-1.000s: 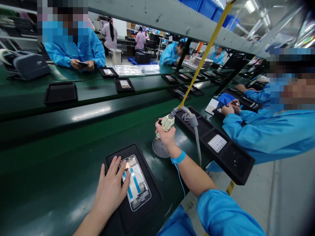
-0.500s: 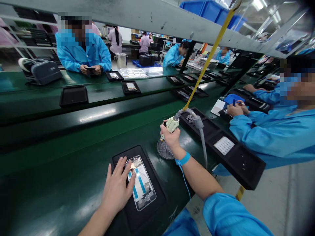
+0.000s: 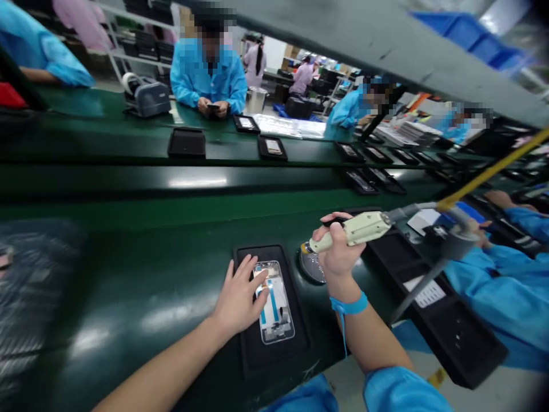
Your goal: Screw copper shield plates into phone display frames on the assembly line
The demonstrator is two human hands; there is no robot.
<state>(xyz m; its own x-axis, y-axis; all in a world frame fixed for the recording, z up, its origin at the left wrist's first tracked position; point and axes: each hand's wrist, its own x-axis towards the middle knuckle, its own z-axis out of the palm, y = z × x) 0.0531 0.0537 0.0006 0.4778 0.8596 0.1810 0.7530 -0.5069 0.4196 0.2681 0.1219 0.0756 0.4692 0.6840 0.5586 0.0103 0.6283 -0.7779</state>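
An opened phone frame (image 3: 275, 303) with blue strips inside lies in a black tray (image 3: 274, 349) on the green bench. My left hand (image 3: 238, 297) rests flat on the phone's left edge, fingers spread. To its right, my right hand (image 3: 338, 252) grips a cream electric screwdriver (image 3: 355, 229), tilted nearly level, its tip pointing left above a round grey screw dish (image 3: 312, 268). A yellow cord (image 3: 493, 171) and a grey hose (image 3: 422, 280) run from the tool's back end. A blue wrist strap (image 3: 349, 305) circles my right wrist.
A long black compartment tray (image 3: 458, 337) lies at the right beside a co-worker's blue sleeve (image 3: 501, 292). Black trays with phones (image 3: 271, 147) sit on the far belt. Across the bench a person in blue (image 3: 209, 80) holds a phone; a grey printer (image 3: 148, 97) stands nearby.
The view has swung left and tilted. My right hand lifted the screwdriver off the screw dish and tipped it nearly level toward the phone. My left hand stayed on the phone.
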